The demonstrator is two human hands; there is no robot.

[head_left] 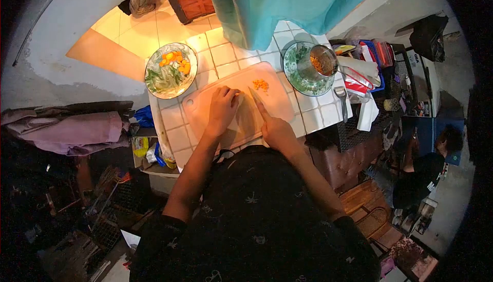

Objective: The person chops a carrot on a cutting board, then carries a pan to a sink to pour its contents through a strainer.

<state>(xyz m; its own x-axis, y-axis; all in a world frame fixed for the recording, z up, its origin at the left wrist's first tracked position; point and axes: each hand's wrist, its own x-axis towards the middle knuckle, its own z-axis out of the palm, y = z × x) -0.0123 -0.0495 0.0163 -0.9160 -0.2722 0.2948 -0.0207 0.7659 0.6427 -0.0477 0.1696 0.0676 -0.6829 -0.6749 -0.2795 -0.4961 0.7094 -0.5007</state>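
Note:
A pale cutting board (203, 120) lies on the white tiled counter. My left hand (222, 108) rests on it, fingers curled at a small orange piece (237, 93). In my right hand (279, 130) is a knife (257, 99), its blade pointing up and left over the board, just right of the orange piece. Small diced orange bits (261, 85) lie in a pile beyond the knife tip. To the upper left is a patterned plate (159, 88) with orange chunks (174, 59) on it.
At the right, a green-patterned plate (295, 79) bears a metal cup (322, 61) with orange bits inside. Next to it are a peeler-like utensil (341, 97) and piled packages (359, 74). A teal curtain (246, 10) hangs behind. Another person (423, 174) is at far right.

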